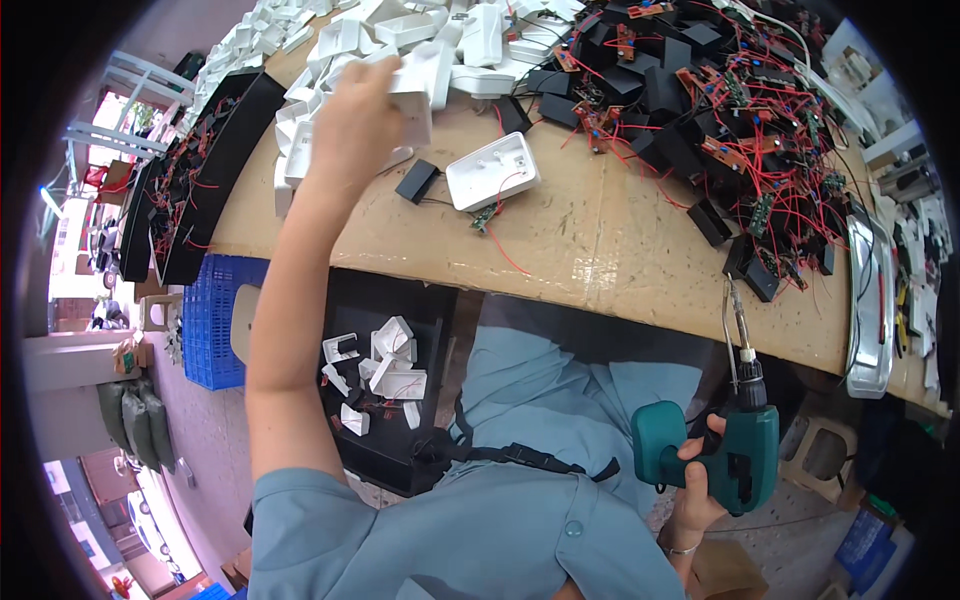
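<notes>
Left hand: hovering blurred at the white casing pile; cannot tell whether fingers are pinching the nearest casing.
Right hand: gripping the teal power tool, fingers wrapping its handle.
Teal power tool: pointing its metal nozzle toward the table.
Open white casing: lying on the table, black box sitting just left.
Wired black boxes: heaping at right.

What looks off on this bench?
Mostly the tangled heap of black boxes and wires: leads cross everywhere and could snag. Also, a green circuit board lies outside the white casing, a red wire trailing loose. No obvious damage.
</notes>
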Motion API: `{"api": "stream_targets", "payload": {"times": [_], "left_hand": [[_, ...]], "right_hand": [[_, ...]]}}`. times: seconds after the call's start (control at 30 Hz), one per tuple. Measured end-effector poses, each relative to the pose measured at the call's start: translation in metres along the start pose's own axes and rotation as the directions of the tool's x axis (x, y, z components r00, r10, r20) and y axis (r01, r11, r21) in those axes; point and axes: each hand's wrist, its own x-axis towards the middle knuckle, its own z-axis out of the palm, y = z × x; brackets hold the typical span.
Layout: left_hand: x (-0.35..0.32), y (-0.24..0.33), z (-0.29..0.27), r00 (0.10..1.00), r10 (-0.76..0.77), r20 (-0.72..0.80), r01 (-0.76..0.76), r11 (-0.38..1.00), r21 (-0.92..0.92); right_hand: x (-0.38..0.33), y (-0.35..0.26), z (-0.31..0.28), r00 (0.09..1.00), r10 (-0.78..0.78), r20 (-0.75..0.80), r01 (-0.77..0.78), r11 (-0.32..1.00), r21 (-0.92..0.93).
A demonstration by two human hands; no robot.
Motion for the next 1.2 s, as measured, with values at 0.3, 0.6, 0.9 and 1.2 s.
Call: {"api": "stream_targets", "payload": {"times": [0.3,0.6,0.9,1.2], "left_hand": [[-0.053,0.155,-0.017,0.855,-0.238,0.462,0.448,-0.113,-0.887],[-0.061,0.209,0.010,0.980,-0.179,0.080,0.141,0.360,-0.922],[-0.032,0.160,-0.003,0.964,-0.177,-0.198,-0.063,0.570,-0.819],[0.093,0.096,0.069,0.984,-0.016,-0.180,-0.087,0.831,-0.550]], "right_hand": [[0.009,0.000,-0.001,0.997,-0.053,-0.054,0.056,0.998,0.041],[0.002,-0.003,-0.001,0.992,-0.052,-0.112,0.063,0.993,0.098],[0.002,-0.001,-0.005,0.997,-0.055,-0.052,0.058,0.997,0.053],[0.004,-0.003,-0.002,0.998,-0.010,-0.059,0.013,0.999,0.052]]}}
